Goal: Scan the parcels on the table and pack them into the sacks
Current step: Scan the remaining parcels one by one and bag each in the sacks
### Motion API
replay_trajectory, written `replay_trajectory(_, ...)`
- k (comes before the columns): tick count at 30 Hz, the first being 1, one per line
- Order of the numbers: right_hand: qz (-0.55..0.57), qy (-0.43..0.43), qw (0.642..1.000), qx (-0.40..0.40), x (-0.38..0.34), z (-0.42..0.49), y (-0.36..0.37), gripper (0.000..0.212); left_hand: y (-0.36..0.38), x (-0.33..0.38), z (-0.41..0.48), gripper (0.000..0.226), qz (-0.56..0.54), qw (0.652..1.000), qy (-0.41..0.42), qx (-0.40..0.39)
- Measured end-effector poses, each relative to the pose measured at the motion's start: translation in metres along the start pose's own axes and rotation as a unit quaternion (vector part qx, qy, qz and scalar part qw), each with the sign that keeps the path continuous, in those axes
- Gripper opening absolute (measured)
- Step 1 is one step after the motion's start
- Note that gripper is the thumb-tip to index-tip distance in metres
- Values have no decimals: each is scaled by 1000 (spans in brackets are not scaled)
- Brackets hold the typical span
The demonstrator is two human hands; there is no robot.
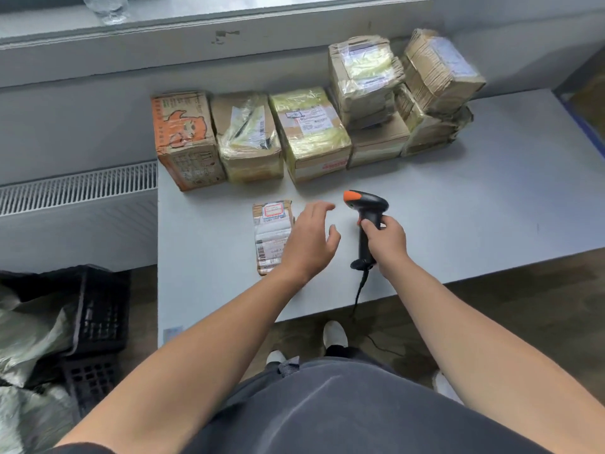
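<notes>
A small flat parcel (271,234) with printed labels lies near the front of the white table (458,204). My left hand (309,242) hovers open just right of it, fingers spread, partly covering its right edge. My right hand (386,245) grips the handle of a black barcode scanner (368,208) with an orange tip, held upright with its head pointing left. Several taped cardboard parcels stand in a row at the table's back: an orange printed box (183,139), a plastic-wrapped box (247,136), a yellow-taped box (309,132), and a stack (402,90) at the right.
Pale woven sacks (29,335) lie on the floor at the lower left beside black plastic crates (98,326). A radiator (78,188) runs along the wall left of the table. The scanner's cable (360,290) hangs over the table's front edge. A windowsill (196,24) runs above.
</notes>
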State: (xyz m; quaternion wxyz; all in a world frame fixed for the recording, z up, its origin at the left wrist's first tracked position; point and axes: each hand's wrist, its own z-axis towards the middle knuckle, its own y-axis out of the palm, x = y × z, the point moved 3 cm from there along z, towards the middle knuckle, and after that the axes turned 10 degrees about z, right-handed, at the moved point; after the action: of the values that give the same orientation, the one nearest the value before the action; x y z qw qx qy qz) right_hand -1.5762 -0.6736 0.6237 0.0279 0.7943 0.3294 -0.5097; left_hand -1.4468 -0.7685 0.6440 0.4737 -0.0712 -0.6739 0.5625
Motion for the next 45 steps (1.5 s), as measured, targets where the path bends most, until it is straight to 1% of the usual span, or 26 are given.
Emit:
replay_trajectory(2, -16, 12, 1000, 8, 7, 12, -10, 35, 17, 8, 4, 42, 1, 999, -2, -44)
replay_trajectory(5, -24, 25, 999, 7, 17, 25, -23, 36, 38, 14, 6, 46, 9, 995, -19, -95)
replay_trajectory(10, -51, 20, 999, -4, 30, 39, -39, 54, 58, 20, 11, 48, 22, 992, -45, -118)
replay_trajectory(13, -49, 10, 999, -9, 28, 44, -45, 60, 63, 24, 14, 48, 24, 991, -57, -116)
replay_trajectory(15, -69, -13, 998, -2, 20, 46, -46, 64, 63, 27, 16, 47, 27, 993, -56, -103)
replay_trajectory(17, -109, -63, 992, 15, 8, 47, -44, 65, 59, 28, 20, 46, 34, 995, -56, -70)
replay_trajectory(19, -121, -118, 986, 9, -7, 44, -35, 60, 50, 27, 21, 43, 38, 997, -66, -23)
replay_trajectory(22, -114, -171, 978, -41, -27, 35, -9, 51, 30, 16, 18, 40, 48, 993, -95, 60)
replay_trajectory(25, -99, -187, 969, -124, -38, 20, 25, 51, 6, -4, 6, 40, 59, 978, -142, 139)
replay_trajectory(27, -105, -187, 960, -181, -37, 10, 46, 53, -9, -20, -7, 41, 72, 964, -190, 173)
replay_trajectory(31, -119, -151, 940, -281, -23, -10, 78, 60, -23, -50, -38, 47, 86, 938, -297, 159)
replay_trajectory(33, -127, -130, 932, -314, -15, -18, 88, 62, -23, -61, -52, 52, 55, 926, -347, 138)
replay_trajectory(35, -129, -112, 926, -338, -8, -25, 94, 60, -17, -70, -63, 56, -6, 915, -391, 102)
replay_trajectory(37, -126, -103, 921, -354, -2, -29, 98, 61, -11, -73, -69, 55, -69, 911, -401, 66)
replay_trajectory(39, -125, -107, 917, -364, 1, -33, 101, 61, -9, -71, -74, 48, -111, 916, -383, 57)
replay_trajectory(41, -133, -119, 913, -366, 2, -39, 106, 59, -12, -69, -78, 40, -125, 918, -370, 67)
replay_trajectory(45, -140, -158, 903, -375, -1, -62, 123, 54, -27, -73, -93, 36, -139, 909, -378, 103)
